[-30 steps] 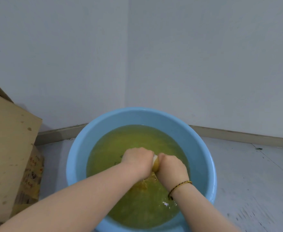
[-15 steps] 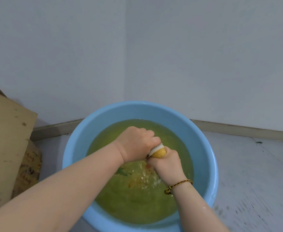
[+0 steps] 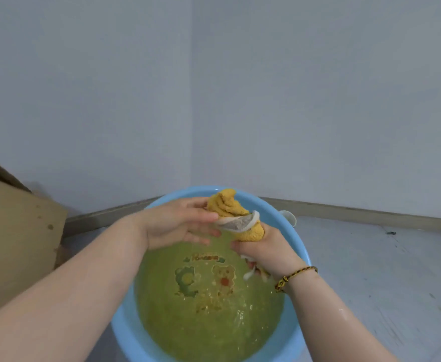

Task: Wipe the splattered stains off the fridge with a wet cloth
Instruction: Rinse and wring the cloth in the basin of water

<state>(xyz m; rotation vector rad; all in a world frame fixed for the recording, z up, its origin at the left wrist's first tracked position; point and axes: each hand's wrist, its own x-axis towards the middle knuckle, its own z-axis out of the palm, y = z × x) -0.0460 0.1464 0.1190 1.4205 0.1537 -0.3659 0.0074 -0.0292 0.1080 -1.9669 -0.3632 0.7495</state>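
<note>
Cloth: the yellow cloth [image 3: 228, 205], with a white band round its middle, is twisted into a short roll. I see it held upright above the far side of the basin, clear of the water.
Right hand: the right hand [image 3: 267, 250] has its fingers clenched round the lower end of the cloth. A white scrap hangs out below the fist, and a braided bracelet [image 3: 296, 276] sits on the wrist.
Left hand: the left hand [image 3: 180, 223] has its fingers straight and released, their tips against the side of the cloth at the white band. The thumb lies beside the upper end.
Basin: the light blue round basin [image 3: 125, 330] stands on the floor [image 3: 383, 283] in the room's corner.
Water: murky yellow-green water [image 3: 201, 333] fills most of the basin. Ripples and drops show below the right hand.
Print: cartoon animals [image 3: 206, 279] show through the water on the basin bottom.
Box: a brown cardboard box [image 3: 13, 239] stands left of the basin, near it, against the wall [image 3: 318, 100].
</note>
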